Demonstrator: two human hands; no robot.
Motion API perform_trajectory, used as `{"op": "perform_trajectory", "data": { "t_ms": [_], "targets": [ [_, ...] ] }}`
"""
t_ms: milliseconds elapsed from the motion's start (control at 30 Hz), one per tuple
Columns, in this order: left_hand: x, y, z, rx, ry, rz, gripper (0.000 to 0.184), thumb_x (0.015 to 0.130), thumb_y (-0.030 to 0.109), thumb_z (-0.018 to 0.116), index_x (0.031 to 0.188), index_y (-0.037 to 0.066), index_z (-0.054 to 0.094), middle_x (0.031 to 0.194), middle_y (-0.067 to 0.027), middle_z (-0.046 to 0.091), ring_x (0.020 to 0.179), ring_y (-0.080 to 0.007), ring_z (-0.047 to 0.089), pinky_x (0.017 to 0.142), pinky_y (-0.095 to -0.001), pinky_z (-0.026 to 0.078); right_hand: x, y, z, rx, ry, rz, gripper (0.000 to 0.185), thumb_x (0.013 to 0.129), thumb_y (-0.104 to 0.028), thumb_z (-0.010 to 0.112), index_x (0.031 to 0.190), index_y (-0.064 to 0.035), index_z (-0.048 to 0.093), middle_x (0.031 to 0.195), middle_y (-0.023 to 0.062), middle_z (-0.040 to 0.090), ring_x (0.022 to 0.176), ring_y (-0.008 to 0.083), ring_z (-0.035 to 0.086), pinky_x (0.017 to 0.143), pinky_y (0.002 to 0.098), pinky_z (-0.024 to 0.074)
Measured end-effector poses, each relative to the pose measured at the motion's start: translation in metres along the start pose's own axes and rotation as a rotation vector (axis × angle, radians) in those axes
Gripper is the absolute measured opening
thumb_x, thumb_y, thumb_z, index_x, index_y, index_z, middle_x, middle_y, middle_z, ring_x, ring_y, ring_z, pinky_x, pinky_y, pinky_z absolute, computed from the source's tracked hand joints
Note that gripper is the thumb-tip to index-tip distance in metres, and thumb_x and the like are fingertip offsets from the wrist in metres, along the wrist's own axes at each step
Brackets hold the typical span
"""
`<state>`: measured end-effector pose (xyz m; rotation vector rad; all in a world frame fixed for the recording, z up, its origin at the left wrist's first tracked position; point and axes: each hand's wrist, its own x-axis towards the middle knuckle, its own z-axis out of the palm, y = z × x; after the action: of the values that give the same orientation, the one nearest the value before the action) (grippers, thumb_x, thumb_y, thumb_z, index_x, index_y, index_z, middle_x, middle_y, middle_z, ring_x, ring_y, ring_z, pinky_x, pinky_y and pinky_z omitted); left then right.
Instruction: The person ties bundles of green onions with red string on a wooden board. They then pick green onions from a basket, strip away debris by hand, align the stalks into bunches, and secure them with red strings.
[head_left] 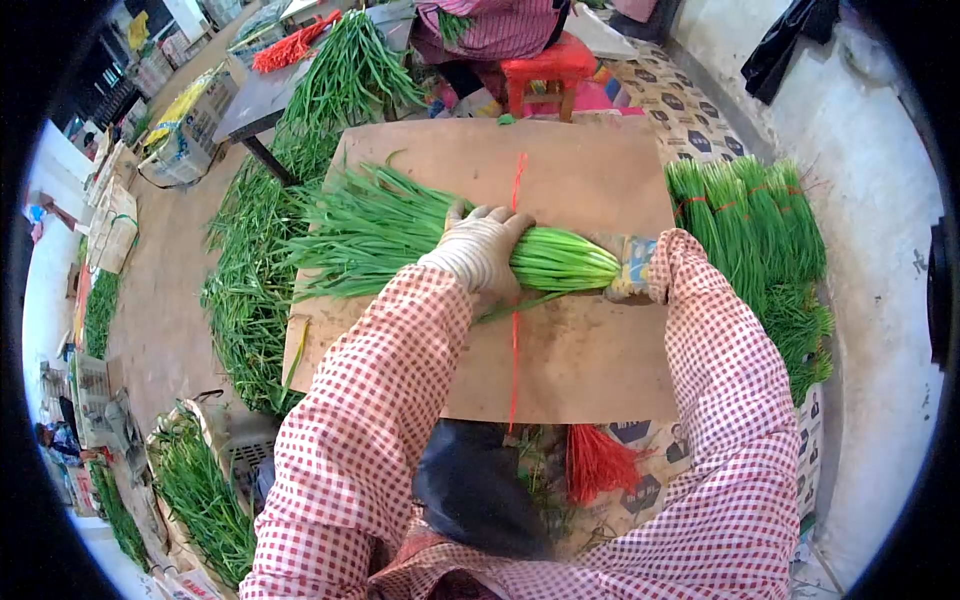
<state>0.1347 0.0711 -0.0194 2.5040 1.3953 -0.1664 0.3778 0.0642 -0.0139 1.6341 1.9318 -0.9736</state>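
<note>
A bundle of green leafy stalks point(390, 225) lies across the brown board point(590, 370), leaves to the left and pale stem ends to the right. My left hand point(482, 248), in a whitish glove, is closed over the middle of the bundle. At the stem ends is my right hand point(632, 268), also gloved, with its fingers against the ends and mostly hidden. A red tie point(516, 370) runs under the bundle from front to back, its two ends showing on the board.
Tied green bundles point(745, 220) stand to the right by the wall. Loose greens point(250, 300) lie left. Behind are a dark table point(255, 100) with more greens, a red stool point(548, 68) and a seated person. Red strings point(600, 465) hang at the front edge.
</note>
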Motion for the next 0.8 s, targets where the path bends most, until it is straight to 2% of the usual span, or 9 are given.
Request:
{"op": "perform_trajectory", "data": {
  "t_ms": [133,300,400,467,567,600,633,700,800],
  "targets": [
    [0.002,0.003,-0.001,-0.026,-0.054,-0.036,0.103,0.047,0.04,0.088,0.136,0.019,0.041,0.137,-0.0092,0.046,0.132,-0.0289,0.038,0.111,-0.0567,0.02,-0.021,-0.015,-0.013,-0.119,0.104,-0.026,0.067,0.07,-0.034,0.076,0.126,-0.0098,0.051,0.115,0.0163,0.06,0.106,0.0259,0.057,0.092,0.0372,0.0453],
    [0.005,0.001,0.001,0.018,-0.087,-0.065,0.107,0.049,0.049,0.083,0.138,0.01,0.04,0.141,-0.0121,0.042,0.135,-0.0301,0.035,0.113,-0.0544,0.018,-0.023,-0.088,0.006,-0.294,0.397,-0.151,0.084,0.069,-0.03,0.078,0.14,-0.0129,0.036,0.128,0.015,0.054,0.117,0.028,0.052,0.099,0.0372,0.0426],
    [0.006,-0.008,0.011,0.024,-0.032,0.0,0.108,0.05,0.052,0.08,0.138,0.005,0.039,0.143,-0.0138,0.04,0.136,-0.0298,0.033,0.114,-0.0534,0.017,-0.005,-0.092,0.013,-0.255,0.426,-0.213,0.095,0.069,-0.027,0.079,0.147,-0.015,0.026,0.135,0.0143,0.049,0.123,0.0297,0.049,0.103,0.0374,0.0407],
    [-0.012,0.0,0.007,-0.003,-0.019,-0.032,0.1,0.056,0.047,0.079,0.138,0.006,0.039,0.142,-0.0142,0.041,0.136,-0.0285,0.033,0.114,-0.0542,0.017,0.003,-0.085,0.016,-0.18,0.399,-0.29,0.105,0.069,-0.023,0.079,0.15,-0.0174,0.012,0.142,0.014,0.042,0.128,0.0322,0.044,0.107,0.0379,0.038],
    [-0.043,0.009,0.038,0.183,0.443,-0.005,0.072,0.071,0.027,0.071,0.135,0.011,0.043,0.139,-0.0116,0.045,0.135,-0.0258,0.035,0.113,-0.0539,0.016,0.015,-0.082,0.025,-0.235,0.437,-0.202,0.099,0.07,-0.025,0.078,0.149,-0.0155,0.019,0.138,0.0167,0.045,0.127,0.0334,0.045,0.106,0.0388,0.0379],
    [-0.062,0.018,0.043,0.256,0.447,0.071,0.064,0.074,0.021,0.067,0.133,0.012,0.046,0.136,-0.0104,0.047,0.134,-0.0253,0.036,0.113,-0.0538,0.017,0.025,-0.077,0.03,-0.274,0.464,-0.177,0.099,0.07,-0.027,0.078,0.149,-0.0145,0.02,0.137,0.0186,0.045,0.126,0.0345,0.045,0.106,0.0394,0.038],
    [-0.09,0.034,0.03,0.266,0.26,0.123,0.062,0.074,0.022,0.066,0.132,0.012,0.047,0.132,-0.0102,0.049,0.133,-0.0254,0.038,0.113,-0.0517,0.019,0.026,-0.074,0.034,-0.291,0.473,-0.159,0.099,0.07,-0.028,0.078,0.149,-0.0144,0.02,0.137,0.0189,0.045,0.126,0.0347,0.045,0.106,0.0394,0.038],
    [-0.117,0.049,0.051,-0.079,0.011,0.194,0.076,0.07,0.037,0.072,0.134,0.007,0.044,0.134,-0.0142,0.046,0.132,-0.0304,0.037,0.113,-0.0478,0.023,0.019,-0.072,0.044,-0.309,0.467,-0.144,0.099,0.07,-0.029,0.078,0.149,-0.014,0.02,0.137,0.0195,0.045,0.126,0.0349,0.046,0.106,0.0395,0.0379],
    [-0.151,0.053,0.079,-0.078,0.112,0.202,0.096,0.064,0.046,0.076,0.14,0.004,0.034,0.142,-0.0174,0.038,0.134,-0.0342,0.034,0.113,-0.0496,0.022,-0.001,-0.072,0.053,-0.287,0.433,-0.144,0.099,0.07,-0.031,0.078,0.149,-0.0135,0.02,0.137,0.0203,0.045,0.125,0.0353,0.046,0.106,0.0396,0.0378]
  ]
}}
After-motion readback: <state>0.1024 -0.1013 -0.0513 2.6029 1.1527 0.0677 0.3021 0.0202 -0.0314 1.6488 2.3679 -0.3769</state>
